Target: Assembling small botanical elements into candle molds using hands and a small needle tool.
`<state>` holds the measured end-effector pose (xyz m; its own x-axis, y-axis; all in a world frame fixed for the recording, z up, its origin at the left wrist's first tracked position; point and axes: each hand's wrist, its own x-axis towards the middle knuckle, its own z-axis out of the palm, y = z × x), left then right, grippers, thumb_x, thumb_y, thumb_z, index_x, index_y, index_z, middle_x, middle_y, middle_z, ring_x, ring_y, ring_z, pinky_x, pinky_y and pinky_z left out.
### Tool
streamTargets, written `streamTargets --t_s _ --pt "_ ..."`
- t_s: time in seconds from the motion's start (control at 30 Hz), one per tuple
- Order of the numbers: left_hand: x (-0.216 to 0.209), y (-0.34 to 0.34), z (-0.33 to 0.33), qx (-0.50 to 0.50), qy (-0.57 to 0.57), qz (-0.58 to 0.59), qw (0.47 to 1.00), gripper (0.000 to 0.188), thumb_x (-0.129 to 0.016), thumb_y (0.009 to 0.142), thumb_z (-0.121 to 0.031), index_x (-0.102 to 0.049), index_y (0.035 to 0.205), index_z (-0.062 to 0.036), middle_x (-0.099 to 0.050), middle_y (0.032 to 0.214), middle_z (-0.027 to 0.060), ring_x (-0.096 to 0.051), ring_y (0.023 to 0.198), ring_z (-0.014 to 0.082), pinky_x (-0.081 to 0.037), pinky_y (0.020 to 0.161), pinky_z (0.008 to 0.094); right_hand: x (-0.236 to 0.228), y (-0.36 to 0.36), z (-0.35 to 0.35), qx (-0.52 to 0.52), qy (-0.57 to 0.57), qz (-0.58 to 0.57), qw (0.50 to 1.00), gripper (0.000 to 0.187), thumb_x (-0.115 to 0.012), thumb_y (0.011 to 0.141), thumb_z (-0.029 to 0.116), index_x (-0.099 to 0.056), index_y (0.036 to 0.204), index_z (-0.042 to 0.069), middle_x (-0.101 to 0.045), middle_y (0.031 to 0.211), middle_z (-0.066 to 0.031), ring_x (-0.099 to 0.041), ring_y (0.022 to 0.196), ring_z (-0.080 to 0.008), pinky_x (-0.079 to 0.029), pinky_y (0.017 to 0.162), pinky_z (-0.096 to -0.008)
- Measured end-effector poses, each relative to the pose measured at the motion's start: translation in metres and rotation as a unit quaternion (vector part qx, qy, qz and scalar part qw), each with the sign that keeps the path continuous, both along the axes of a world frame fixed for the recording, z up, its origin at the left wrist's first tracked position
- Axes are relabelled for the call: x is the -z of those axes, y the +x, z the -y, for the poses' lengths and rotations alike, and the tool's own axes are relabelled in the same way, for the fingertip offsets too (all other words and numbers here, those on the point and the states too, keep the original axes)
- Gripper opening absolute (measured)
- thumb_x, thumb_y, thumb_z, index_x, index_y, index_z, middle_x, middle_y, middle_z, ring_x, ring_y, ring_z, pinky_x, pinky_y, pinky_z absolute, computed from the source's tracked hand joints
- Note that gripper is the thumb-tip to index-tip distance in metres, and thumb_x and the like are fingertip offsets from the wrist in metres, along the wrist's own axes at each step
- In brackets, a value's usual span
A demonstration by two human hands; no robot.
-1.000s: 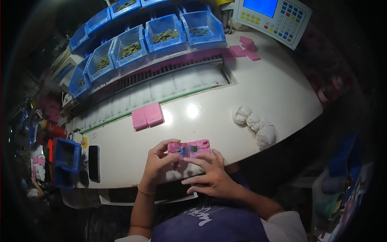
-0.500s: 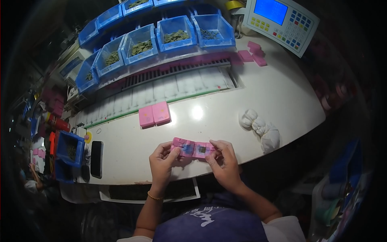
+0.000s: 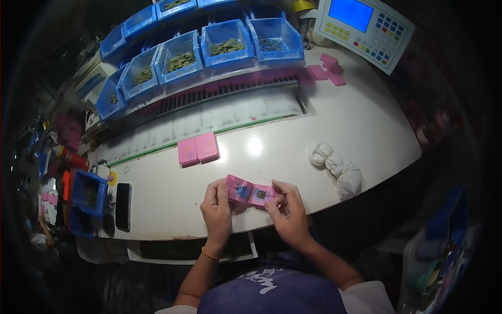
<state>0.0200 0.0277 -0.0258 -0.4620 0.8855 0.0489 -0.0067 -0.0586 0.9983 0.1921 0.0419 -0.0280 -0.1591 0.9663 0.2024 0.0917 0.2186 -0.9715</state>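
A: What are the hands doing in the head view?

B: Both are closing on one small pink case (image 3: 250, 192), opened out flat into two halves, held just above the near edge of the white worktable (image 3: 334, 131). The left hand (image 3: 218, 211) is gripping the left half, its fingers curled round it and the thumb lying along the top. The right hand (image 3: 286, 212) is pinching the right half, with fingertips pressing at its edge.

A: So neither hand is spread open?

B: No, both are clamped on the case, and the two hands are sitting close together with only the case between them. Something small and dark is showing in each half; it is too small to tell what.

A: What is lying around them?

B: Two more pink cases (image 3: 197, 148) are lying shut, side by side, farther up the table, well apart from the hands. A bunched white cloth (image 3: 337, 166) is resting to the right. A black phone (image 3: 123, 205) is lying to the left, beside a blue bin (image 3: 88, 192). Along the back, a row of blue bins (image 3: 209, 49) is holding small greenish parts, and a control panel (image 3: 364, 29) with a blue screen is standing at the top right
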Motion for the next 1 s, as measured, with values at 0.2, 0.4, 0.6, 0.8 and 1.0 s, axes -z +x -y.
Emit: streamTargets --t_s 0.2,0.4,0.6,0.8,1.0 --pt "-0.011 -0.01 0.001 0.068 -0.039 -0.003 0.997 0.039 -0.05 0.101 -0.011 -0.045 0.138 0.0003 -0.062 0.098 0.0076 -0.06 0.084 0.0111 -0.053 0.068 0.0245 0.01 0.003 -0.02 0.071 0.068 0.025 0.995 0.042 -0.061 0.09 0.003 -0.053 0.131 0.002 -0.052 0.121 -0.0144 -0.058 0.083 -0.0147 -0.048 0.078 -0.0277" --pt "-0.012 -0.024 0.0 0.143 -0.059 0.001 0.988 0.046 -0.054 0.098 -0.005 -0.042 0.142 -0.0008 -0.062 0.093 0.0074 -0.06 0.073 0.0092 -0.054 0.064 0.0243 -0.009 0.007 -0.03 0.062 0.034 0.076 0.995 0.041 -0.058 0.095 0.007 -0.048 0.134 0.002 -0.061 0.106 -0.0152 -0.06 0.076 -0.0149 -0.05 0.07 -0.0275" --pt "-0.025 -0.02 0.003 0.184 -0.054 0.103 0.976 0.048 -0.056 0.098 -0.008 -0.04 0.142 0.0005 -0.062 0.092 0.009 -0.061 0.071 0.0119 -0.052 0.062 0.0252 -0.004 0.015 -0.036 -0.08 -0.217 -0.152 0.961 0.04 -0.05 0.101 0.016 -0.038 0.137 0.0 -0.065 0.091 -0.0132 -0.062 0.069 -0.0147 -0.051 0.061 -0.0261" --pt "-0.057 -0.007 0.01 0.174 0.02 0.115 0.978 0.05 -0.055 0.098 -0.009 -0.036 0.144 0.0007 -0.062 0.091 0.0105 -0.06 0.068 0.0123 -0.051 0.061 0.0256 -0.005 0.015 -0.033 -0.143 -0.307 -0.281 0.898 0.041 -0.049 0.102 0.017 -0.036 0.136 -0.002 -0.061 0.101 -0.0136 -0.064 0.074 -0.0153 -0.054 0.062 -0.0265" --pt "-0.075 0.001 0.026 0.182 0.064 0.006 0.981 0.051 -0.054 0.098 -0.008 -0.035 0.145 0.0003 -0.061 0.082 0.0079 -0.058 0.066 0.0106 -0.049 0.058 0.0246 -0.008 0.009 -0.018 -0.213 -0.384 -0.325 0.838 0.039 -0.049 0.102 0.015 -0.039 0.137 0.001 -0.061 0.1 -0.0106 -0.064 0.078 -0.0152 -0.055 0.067 -0.028"
